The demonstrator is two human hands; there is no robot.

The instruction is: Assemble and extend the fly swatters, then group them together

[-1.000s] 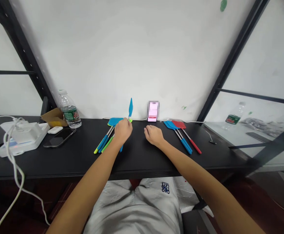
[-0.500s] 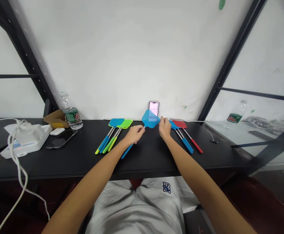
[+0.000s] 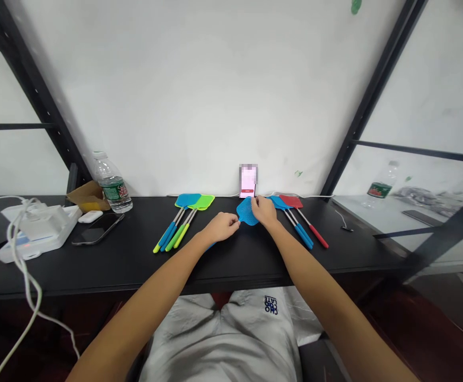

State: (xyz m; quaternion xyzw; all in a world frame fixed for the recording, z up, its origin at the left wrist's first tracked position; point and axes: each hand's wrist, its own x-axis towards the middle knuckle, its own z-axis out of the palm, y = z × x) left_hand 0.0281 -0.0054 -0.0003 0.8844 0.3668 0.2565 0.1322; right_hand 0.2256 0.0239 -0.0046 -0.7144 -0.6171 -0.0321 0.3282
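Observation:
My left hand point(image 3: 221, 227) is shut on the metal shaft of a blue fly swatter point(image 3: 247, 211), whose blue handle point(image 3: 211, 245) is mostly hidden under my wrist. My right hand point(image 3: 263, 210) pinches the swatter's blue mesh head at its right side, just above the tabletop. To the left lie a blue swatter point(image 3: 187, 200) and a green swatter point(image 3: 203, 201). To the right lie a blue swatter point(image 3: 279, 202) and a red swatter point(image 3: 290, 201), close to my right hand but apart from it.
A phone point(image 3: 248, 180) with a blurred screen stands against the white wall. A water bottle point(image 3: 112, 185), cardboard piece point(image 3: 90, 193), flat phone point(image 3: 98, 229), and white charging device point(image 3: 40, 228) with tangled cable sit on the black table point(image 3: 136, 270). Black metal uprights flank it.
Both hands have come closer together, and the blue swatter's head has tilted lower toward the tabletop. My right hand has moved over the head, with its grip now further onto the mesh.

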